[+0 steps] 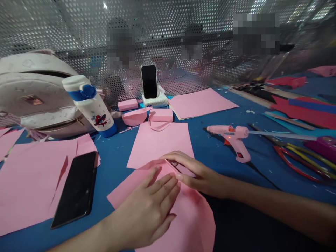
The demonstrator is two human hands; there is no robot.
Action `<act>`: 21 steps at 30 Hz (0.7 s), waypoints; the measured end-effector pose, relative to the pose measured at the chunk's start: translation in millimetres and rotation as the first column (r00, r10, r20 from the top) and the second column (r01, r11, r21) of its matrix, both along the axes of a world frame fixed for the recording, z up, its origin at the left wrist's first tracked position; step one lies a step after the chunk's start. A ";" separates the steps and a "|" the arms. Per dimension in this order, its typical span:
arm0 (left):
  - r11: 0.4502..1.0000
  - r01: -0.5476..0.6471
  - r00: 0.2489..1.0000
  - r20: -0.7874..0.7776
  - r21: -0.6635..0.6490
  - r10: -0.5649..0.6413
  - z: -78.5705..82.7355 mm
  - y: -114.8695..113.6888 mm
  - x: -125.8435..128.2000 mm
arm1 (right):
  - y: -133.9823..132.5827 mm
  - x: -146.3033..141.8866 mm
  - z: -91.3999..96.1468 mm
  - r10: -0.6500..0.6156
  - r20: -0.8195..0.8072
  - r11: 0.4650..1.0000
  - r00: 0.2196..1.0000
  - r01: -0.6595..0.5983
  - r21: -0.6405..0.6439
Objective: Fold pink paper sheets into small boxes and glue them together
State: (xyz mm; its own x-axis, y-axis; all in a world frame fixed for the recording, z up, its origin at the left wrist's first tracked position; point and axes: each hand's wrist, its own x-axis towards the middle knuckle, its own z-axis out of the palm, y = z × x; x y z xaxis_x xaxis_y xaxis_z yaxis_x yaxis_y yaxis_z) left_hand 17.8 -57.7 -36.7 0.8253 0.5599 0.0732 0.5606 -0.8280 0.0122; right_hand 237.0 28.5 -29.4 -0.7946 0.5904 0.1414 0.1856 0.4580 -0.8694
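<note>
My left hand (147, 210) lies flat, fingers stretched out, on a pink paper sheet (189, 217) that rests on the blue table (112, 168). My right hand (191, 171) reaches in from the right and presses its fingers flat on a folded-over corner of the same sheet near its top edge. A second pink sheet (160, 141) lies just beyond the fold, partly under it.
A black phone (77, 189) lies on pink paper at left. Beyond stand a white and blue bottle (90, 105), a white bag (31, 91), a propped phone (149, 81) and small pink boxes (160, 114). A pink glue gun (231, 138) and scissors (301, 157) lie at right.
</note>
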 end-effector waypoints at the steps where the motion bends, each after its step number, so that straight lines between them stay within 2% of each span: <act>1: 1.000 0.014 1.000 0.003 -0.026 -0.014 1.2 -0.2 0.2 | 0.4 0.3 -0.3 0.007 -0.003 1.000 1.000 -0.007 0.003; 10: 0.967 0.071 0.997 0.040 -0.246 -0.063 12.8 0.4 8.3 | 1.2 1.1 -4.6 0.011 -0.015 1.000 1.000 -0.011 0.012; 21: 0.940 0.097 0.995 0.053 -0.326 -0.084 14.9 -1.4 11.5 | -2.3 -4.1 1.7 -0.047 0.025 0.998 0.999 0.048 -0.038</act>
State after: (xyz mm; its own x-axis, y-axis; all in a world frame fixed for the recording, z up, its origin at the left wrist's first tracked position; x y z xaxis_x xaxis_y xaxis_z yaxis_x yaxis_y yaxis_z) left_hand 29.3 -59.1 -21.8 0.8738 0.4812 -0.0697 0.4773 -0.8217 0.3113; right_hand 232.9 26.2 -27.6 -0.7684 0.6322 0.0994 0.2272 0.4147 -0.8811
